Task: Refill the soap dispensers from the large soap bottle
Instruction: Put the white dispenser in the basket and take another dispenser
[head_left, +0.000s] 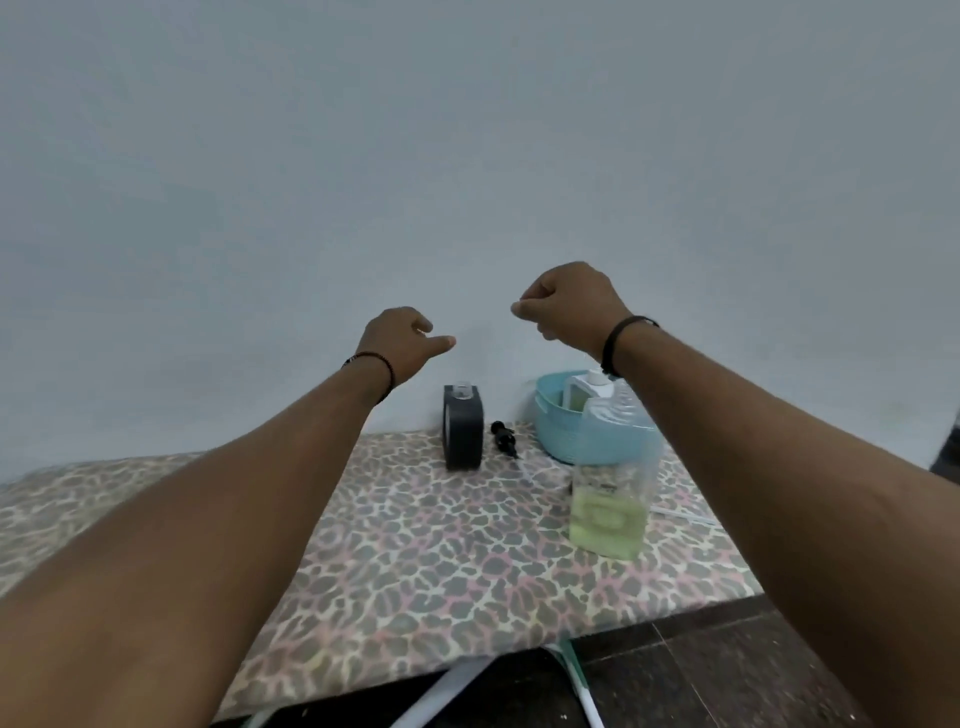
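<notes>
Both hands hovering w/ fingers curled, holding nothing: left, right. Dispenser standing uncapped; gripping bottle low, pouring slowly.

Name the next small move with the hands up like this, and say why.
Probably lower the right hand to the large soap bottle and take a grip on it. Both hands hold nothing, raised above the table; the left hand hangs over the black dispenser, whose top is open, its pump lying beside it.
</notes>
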